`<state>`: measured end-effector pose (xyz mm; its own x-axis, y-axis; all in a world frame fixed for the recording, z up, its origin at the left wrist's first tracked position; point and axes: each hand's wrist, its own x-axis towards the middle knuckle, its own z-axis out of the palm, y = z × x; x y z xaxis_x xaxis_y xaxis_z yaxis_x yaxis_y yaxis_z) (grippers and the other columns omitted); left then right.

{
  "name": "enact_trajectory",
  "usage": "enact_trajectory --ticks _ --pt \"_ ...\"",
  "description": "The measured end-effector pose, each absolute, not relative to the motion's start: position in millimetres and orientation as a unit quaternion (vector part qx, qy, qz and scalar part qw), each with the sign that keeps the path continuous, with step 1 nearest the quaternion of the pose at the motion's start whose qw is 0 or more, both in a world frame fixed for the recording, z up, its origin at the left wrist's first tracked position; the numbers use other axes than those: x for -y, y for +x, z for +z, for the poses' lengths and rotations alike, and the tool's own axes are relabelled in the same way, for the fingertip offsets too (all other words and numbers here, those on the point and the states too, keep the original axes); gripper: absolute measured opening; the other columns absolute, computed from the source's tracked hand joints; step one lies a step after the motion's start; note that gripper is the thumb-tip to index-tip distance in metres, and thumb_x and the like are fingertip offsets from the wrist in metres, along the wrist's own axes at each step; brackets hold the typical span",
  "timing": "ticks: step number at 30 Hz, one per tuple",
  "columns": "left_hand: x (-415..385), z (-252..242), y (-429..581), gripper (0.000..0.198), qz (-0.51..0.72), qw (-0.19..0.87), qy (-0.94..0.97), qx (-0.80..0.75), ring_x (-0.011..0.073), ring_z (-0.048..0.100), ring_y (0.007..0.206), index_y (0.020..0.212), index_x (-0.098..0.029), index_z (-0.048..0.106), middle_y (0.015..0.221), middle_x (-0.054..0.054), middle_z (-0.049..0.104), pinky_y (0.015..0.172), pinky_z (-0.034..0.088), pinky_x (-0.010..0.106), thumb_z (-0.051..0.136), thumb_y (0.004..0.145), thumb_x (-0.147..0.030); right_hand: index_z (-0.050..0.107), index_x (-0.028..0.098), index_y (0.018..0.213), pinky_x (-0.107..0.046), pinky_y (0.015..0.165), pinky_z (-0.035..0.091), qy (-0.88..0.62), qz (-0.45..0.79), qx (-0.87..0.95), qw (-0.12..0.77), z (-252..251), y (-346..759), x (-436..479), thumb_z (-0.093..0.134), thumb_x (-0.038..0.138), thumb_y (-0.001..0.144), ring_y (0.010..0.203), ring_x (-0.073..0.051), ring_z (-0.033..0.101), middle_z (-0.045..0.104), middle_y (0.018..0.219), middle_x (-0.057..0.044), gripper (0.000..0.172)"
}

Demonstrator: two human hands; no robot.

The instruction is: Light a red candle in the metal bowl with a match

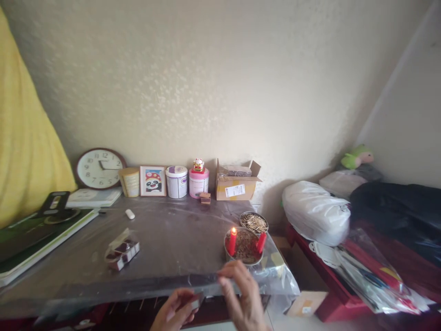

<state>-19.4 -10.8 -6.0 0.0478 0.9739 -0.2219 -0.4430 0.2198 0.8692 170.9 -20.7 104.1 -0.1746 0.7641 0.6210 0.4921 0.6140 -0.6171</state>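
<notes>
My left hand point(176, 310), low in the middle, is closed around a small matchbox point(197, 301) with a dark side. To its right my right hand point(243, 294) is raised at the table's front edge, thumb and forefinger nearly together; whatever may be between them is too small to make out. Just beyond it stands a round bowl of brown grains point(245, 252). In it, a lit red candle point(233, 242) is upright on the left, while an unlit red candle point(261, 242) leans on the right. Behind sits a metal dish of matchsticks point(254, 222).
A torn pack of small boxes point(123, 253) lies at left on the plastic-covered table point(172, 239). Along the wall stand a clock point(101, 169), a framed panda picture point(153, 181), canisters point(177, 182) and an open carton point(237, 188). White bags point(315, 211) rest on the right.
</notes>
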Motion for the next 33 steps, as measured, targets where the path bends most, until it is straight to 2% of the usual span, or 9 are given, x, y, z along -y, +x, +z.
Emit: enact_trajectory --ticks 2,3,5,9,15,28,33 --pt "8 6 -10 0.034 0.546 0.625 0.369 -0.417 0.0237 0.061 0.078 0.077 -0.019 0.066 0.079 0.006 0.070 0.069 0.044 0.034 0.080 0.056 -0.040 0.061 0.022 0.104 -0.028 0.083 0.051 -0.404 0.108 0.773 0.478 81 150 23 0.056 0.036 0.086 0.095 -0.021 0.062 0.062 0.104 -0.007 0.023" --pt "6 13 -7 0.033 0.550 0.616 0.391 -0.407 0.0245 0.061 0.080 0.078 -0.019 0.065 0.079 0.005 0.069 0.072 0.044 0.035 0.081 0.056 -0.038 0.061 0.023 0.108 -0.029 0.086 0.050 -0.418 0.094 0.769 0.475 70 146 22 0.059 0.037 0.084 0.100 -0.022 0.061 0.061 0.110 -0.009 0.027" --pt "2 24 -2 0.032 0.548 0.608 0.430 -0.380 0.0262 0.059 0.087 0.083 -0.018 0.064 0.084 0.007 0.068 0.079 0.043 0.037 0.077 0.061 -0.037 0.062 0.024 0.107 -0.028 0.088 0.050 -0.449 0.091 0.753 0.473 51 147 17 0.057 0.035 0.086 0.102 -0.021 0.061 0.061 0.112 -0.009 0.025" --pt "-7 36 4 0.032 0.538 0.621 0.457 -0.342 0.0258 0.059 0.087 0.089 -0.019 0.064 0.086 0.008 0.067 0.076 0.044 0.035 0.074 0.065 -0.036 0.063 0.023 0.102 -0.024 0.086 0.050 -0.456 0.140 0.736 0.480 35 158 12 0.050 0.030 0.091 0.098 -0.018 0.064 0.062 0.107 -0.007 0.019" --pt "-7 27 6 0.031 0.541 0.635 0.444 -0.327 0.0250 0.059 0.085 0.089 -0.019 0.064 0.085 0.007 0.067 0.074 0.044 0.033 0.075 0.064 -0.034 0.063 0.022 0.097 -0.023 0.081 0.051 -0.421 0.168 0.733 0.507 38 159 14 0.054 0.033 0.088 0.092 -0.017 0.065 0.065 0.098 -0.006 0.016" --pt "4 26 -9 0.033 0.537 0.635 0.441 -0.338 0.0246 0.058 0.085 0.091 -0.021 0.064 0.085 0.007 0.068 0.079 0.043 0.034 0.074 0.065 -0.038 0.062 0.021 0.095 -0.024 0.077 0.052 -0.391 0.197 0.756 0.487 37 148 17 0.051 0.038 0.090 0.086 -0.016 0.064 0.064 0.094 -0.006 0.021" --pt "6 27 -11 0.031 0.522 0.636 0.447 -0.350 0.0236 0.058 0.084 0.092 -0.022 0.064 0.086 0.006 0.067 0.078 0.042 0.033 0.073 0.067 -0.037 0.061 0.023 0.098 -0.023 0.078 0.052 -0.384 0.211 0.761 0.479 38 149 17 0.061 0.033 0.083 0.088 -0.016 0.064 0.064 0.096 -0.004 0.018"
